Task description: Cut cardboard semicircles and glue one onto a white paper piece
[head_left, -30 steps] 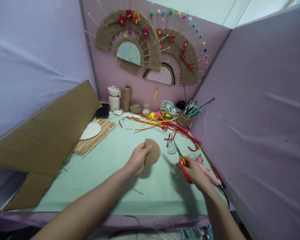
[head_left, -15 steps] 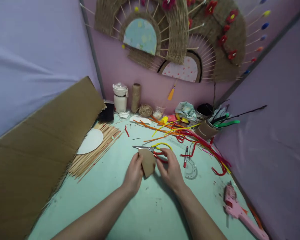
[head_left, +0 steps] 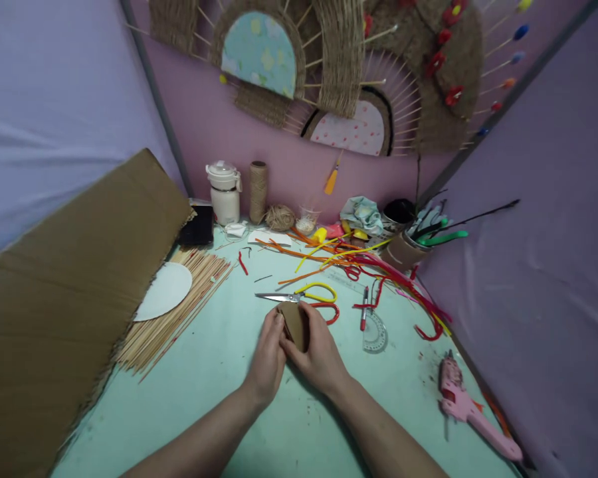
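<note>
A: What is held in the head view?

B: A small brown cardboard piece (head_left: 295, 323) is clamped between both hands, just above the mint-green table (head_left: 219, 385), near its middle. The left hand (head_left: 268, 355) is closed on the piece's left edge. The right hand (head_left: 317, 348) is wrapped over its right side, with the fingers pressed together on it. Whether the piece is folded or merely curved cannot be told.

A: What is laid around it?

B: Scissors (head_left: 303, 295) with yellow and red handles are seen just beyond the fingertips, blades pointed left. To the right, a red pen (head_left: 364, 309) and a clear protractor (head_left: 375, 332) are placed, and a pink glue gun (head_left: 461, 401) lies at the near right. To the left, a bundle of wooden skewers (head_left: 179, 312) is spread beside a large cardboard sheet (head_left: 64, 285), with a white half-disc (head_left: 164, 291) laid on it. Pipe cleaners (head_left: 379, 265) are tangled at the far right.

A: What could go wrong?

B: It is judged that the piece could be creased crookedly or torn if pressure is applied unevenly by the two hands. The scissors could be knocked, or a knuckle nicked, since the blades lie so close to the fingers.
</note>
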Demonstrator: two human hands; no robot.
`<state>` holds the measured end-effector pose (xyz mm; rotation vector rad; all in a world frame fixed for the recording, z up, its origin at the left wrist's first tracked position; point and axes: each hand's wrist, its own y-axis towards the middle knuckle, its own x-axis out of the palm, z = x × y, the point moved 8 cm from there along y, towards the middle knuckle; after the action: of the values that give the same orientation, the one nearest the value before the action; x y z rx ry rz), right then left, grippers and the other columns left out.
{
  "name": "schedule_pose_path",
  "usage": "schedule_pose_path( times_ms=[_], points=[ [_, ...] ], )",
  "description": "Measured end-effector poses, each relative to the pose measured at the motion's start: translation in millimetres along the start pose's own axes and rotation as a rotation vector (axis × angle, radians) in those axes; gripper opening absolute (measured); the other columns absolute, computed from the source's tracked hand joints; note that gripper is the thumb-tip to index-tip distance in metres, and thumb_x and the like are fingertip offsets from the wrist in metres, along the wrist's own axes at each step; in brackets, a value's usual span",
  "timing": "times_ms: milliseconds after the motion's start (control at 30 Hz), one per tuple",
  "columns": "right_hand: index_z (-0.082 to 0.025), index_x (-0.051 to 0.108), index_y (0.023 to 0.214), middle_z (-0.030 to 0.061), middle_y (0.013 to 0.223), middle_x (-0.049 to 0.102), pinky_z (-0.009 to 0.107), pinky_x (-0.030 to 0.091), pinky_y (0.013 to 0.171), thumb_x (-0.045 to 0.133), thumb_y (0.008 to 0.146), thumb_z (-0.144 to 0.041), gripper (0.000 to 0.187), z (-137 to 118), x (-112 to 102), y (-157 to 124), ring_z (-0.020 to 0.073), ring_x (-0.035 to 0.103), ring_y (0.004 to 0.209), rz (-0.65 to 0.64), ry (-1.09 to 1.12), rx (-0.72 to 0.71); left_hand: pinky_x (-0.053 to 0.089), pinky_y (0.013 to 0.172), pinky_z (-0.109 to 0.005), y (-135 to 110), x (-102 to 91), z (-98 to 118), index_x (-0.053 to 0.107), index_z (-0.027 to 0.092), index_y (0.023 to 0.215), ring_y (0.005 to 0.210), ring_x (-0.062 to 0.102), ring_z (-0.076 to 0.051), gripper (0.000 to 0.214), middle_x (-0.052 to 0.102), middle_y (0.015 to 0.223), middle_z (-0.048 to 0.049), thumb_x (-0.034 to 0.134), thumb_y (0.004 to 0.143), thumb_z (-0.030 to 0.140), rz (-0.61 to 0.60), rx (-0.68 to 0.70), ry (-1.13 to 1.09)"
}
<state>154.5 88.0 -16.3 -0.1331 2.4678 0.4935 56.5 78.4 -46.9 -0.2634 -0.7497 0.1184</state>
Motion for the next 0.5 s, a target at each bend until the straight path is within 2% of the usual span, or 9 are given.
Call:
schedule_pose_path(
  times_ms=[133,200,333,433,500],
  points=[
    [-0.02,0.043,0.136,0.0142,0.131,0.057,0.047,0.045,0.106,0.067,0.078,-0.021,0.062,3,0,2,0.0276,0.055,0.121,0.055,0.115,0.018,0.05,0.094,-0.036,4,-7.4,16,0.059,0.021,0.118,0.114,0.062,-0.025,0.048,0.067,0.12,-0.0107,0.064,0.083,0.054,-0.028,0.062,0.186],
    [-0.02,0.041,0.137,0.0145,0.133,0.055,0.048,0.044,0.107,0.068,0.077,-0.018,0.066,0,2,2,0.0285,0.053,0.123,0.045,0.153,-0.009,0.051,0.092,-0.037,8,-17.8,38,0.06,0.02,0.114,0.109,0.065,-0.025,0.048,0.068,0.117,-0.0107,0.064,0.082,0.055,0.02,0.205,0.29],
    [-0.022,0.031,0.145,0.0144,0.141,0.047,0.05,0.037,0.113,0.066,0.076,-0.012,0.078,-13,10,-5,0.0293,0.045,0.131,-0.042,0.197,-0.102,0.052,0.09,-0.038,8,-41.8,89,0.06,0.02,0.108,0.1,0.066,-0.023,0.041,0.069,0.103,-0.0068,0.062,0.084,0.053,0.221,0.549,0.505],
    [-0.021,0.028,0.148,0.0148,0.143,0.046,0.05,0.037,0.113,0.066,0.075,-0.009,0.083,-21,19,-11,0.0298,0.042,0.132,-0.157,0.196,-0.128,0.053,0.083,-0.037,2,-52.5,109,0.059,0.021,0.105,0.087,0.065,-0.02,0.037,0.067,0.092,-0.0039,0.061,0.084,0.052,0.385,0.671,0.697],
    [-0.02,0.028,0.148,0.0142,0.143,0.046,0.049,0.037,0.114,0.068,0.075,-0.009,0.084,-24,23,-12,0.0298,0.042,0.132,-0.219,0.182,-0.105,0.053,0.08,-0.035,-2,-54.2,113,0.058,0.021,0.105,0.083,0.064,-0.019,0.036,0.066,0.088,-0.003,0.062,0.084,0.05,0.439,0.705,0.795]
  ],
)
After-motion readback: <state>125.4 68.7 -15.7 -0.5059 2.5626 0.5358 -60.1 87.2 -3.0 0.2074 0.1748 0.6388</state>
